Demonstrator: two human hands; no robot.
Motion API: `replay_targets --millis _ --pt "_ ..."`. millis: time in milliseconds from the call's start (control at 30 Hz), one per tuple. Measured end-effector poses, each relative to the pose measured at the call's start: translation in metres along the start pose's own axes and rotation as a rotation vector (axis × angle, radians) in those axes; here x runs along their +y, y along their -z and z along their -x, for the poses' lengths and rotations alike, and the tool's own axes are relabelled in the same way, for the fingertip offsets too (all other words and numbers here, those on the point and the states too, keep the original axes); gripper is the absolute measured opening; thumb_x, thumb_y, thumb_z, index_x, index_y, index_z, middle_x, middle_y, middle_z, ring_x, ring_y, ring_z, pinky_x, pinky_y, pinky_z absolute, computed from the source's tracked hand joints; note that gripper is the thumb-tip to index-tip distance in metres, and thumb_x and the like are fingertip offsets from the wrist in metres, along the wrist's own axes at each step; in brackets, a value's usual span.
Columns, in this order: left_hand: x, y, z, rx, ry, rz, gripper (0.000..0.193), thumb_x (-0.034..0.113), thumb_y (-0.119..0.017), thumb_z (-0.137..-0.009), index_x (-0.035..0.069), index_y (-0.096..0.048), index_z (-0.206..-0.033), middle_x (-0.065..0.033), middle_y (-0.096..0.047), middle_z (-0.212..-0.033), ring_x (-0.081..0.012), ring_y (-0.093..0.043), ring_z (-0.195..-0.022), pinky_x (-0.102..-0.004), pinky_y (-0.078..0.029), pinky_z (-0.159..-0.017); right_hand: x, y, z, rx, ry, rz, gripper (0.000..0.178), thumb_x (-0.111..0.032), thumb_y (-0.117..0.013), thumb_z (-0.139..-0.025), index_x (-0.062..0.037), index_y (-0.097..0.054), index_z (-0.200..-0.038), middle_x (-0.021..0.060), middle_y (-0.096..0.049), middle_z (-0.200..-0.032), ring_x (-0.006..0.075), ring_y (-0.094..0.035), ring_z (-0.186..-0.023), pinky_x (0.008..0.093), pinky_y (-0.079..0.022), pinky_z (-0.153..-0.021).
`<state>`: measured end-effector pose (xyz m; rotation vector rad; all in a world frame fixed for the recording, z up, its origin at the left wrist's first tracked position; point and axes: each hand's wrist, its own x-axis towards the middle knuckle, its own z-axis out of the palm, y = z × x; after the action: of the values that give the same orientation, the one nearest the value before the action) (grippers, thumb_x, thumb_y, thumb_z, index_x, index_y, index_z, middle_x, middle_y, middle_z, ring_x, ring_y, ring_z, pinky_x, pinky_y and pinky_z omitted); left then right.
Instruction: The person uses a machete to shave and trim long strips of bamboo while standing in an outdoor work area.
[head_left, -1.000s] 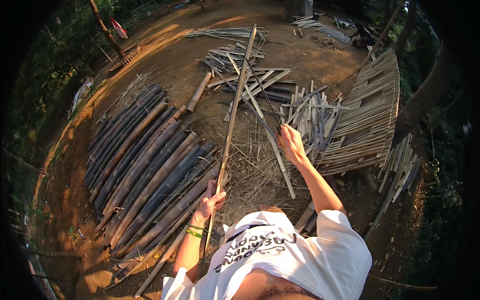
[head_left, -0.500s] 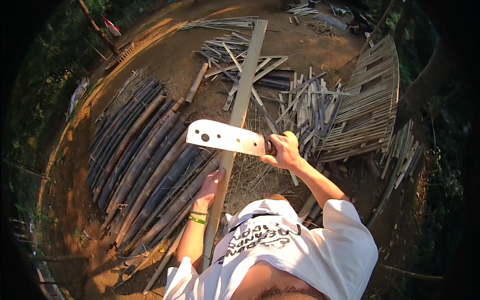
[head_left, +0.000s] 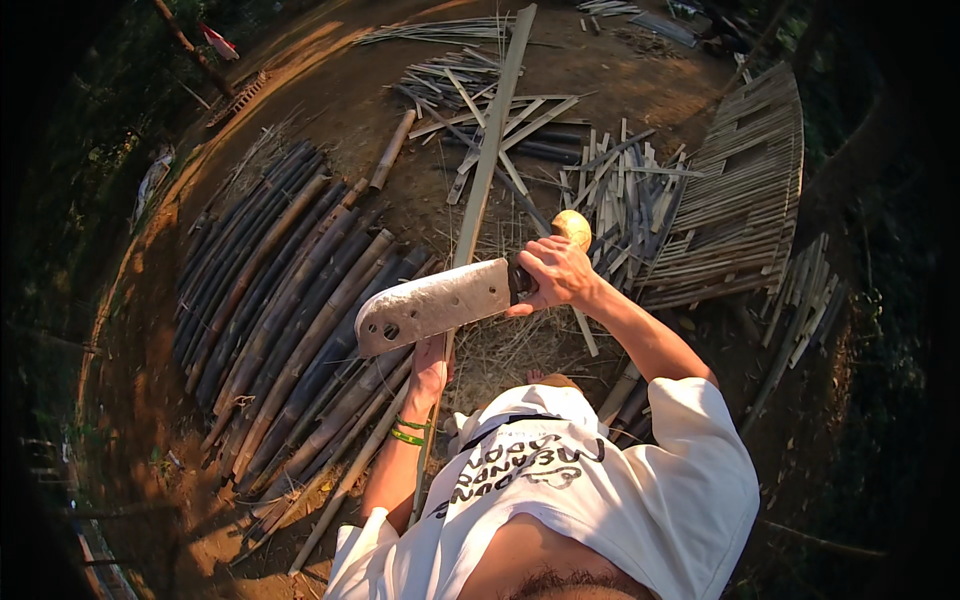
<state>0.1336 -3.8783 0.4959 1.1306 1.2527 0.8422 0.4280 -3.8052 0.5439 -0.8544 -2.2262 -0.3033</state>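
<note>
My right hand is closed round the handle of a broad machete, whose pale rounded handle end sticks out beyond my fist. The wide steel blade has several holes and points left, crossing over a long split bamboo strip. Whether the blade touches the strip, I cannot tell. Below the blade, my left hand grips the strip, its fingers partly hidden by blade and strip. The strip runs from beside my body away to the far side.
Dark bamboo poles lie side by side at the left. Beyond the strip are piles of split bamboo, with more slats to the right. A slatted bamboo panel lies at the far right. Shavings cover the ground before me.
The machete blade has tilted, its tip dropping nearer my left hand, and the handle end now shows. The strip looks narrower, turned more on its edge. Both hands keep their hold.
</note>
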Motion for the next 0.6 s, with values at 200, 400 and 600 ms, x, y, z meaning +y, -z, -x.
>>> replay_targets --millis 200,400,600 --pt "0.03 -0.008 0.003 0.08 0.063 -0.002 0.056 0.059 -0.042 -0.099 0.009 -0.055 -0.078 0.0017 -0.044 -0.053 -0.0083 -0.043 -0.041 -0.0232 -0.035 -0.037 0.023 0.019 -0.02 -0.04 0.053 0.11 0.081 -0.081 -0.07 -0.064 -0.0045 -0.057 -0.086 0.007 -0.056 -0.076 0.025 -0.06 -0.064 0.0382 -0.05 -0.062" --pt "-0.037 0.013 0.025 0.042 0.195 -0.05 0.059 0.061 -0.045 -0.097 0.007 -0.054 -0.074 -0.0012 -0.047 -0.055 -0.0104 -0.043 -0.04 -0.0269 -0.035 -0.038 0.095 0.063 -0.077 0.1 -0.806 0.246 0.078 -0.077 -0.057 -0.081 0.0011 -0.06 -0.08 0.0144 -0.062 -0.064 0.0318 -0.066 -0.063 0.0434 -0.053 -0.061" --pt "-0.037 0.011 0.036 0.156 0.2 0.005 0.063 0.064 -0.042 -0.097 0.011 -0.049 -0.064 0.0025 -0.037 -0.048 -0.0102 -0.037 -0.037 -0.0262 -0.031 -0.037 0.057 0.062 -0.049 -0.066 -0.636 0.132 0.069 -0.071 -0.062 -0.082 -0.0024 -0.057 -0.077 0.013 -0.063 -0.068 0.0318 -0.067 -0.065 0.0443 -0.051 -0.059"
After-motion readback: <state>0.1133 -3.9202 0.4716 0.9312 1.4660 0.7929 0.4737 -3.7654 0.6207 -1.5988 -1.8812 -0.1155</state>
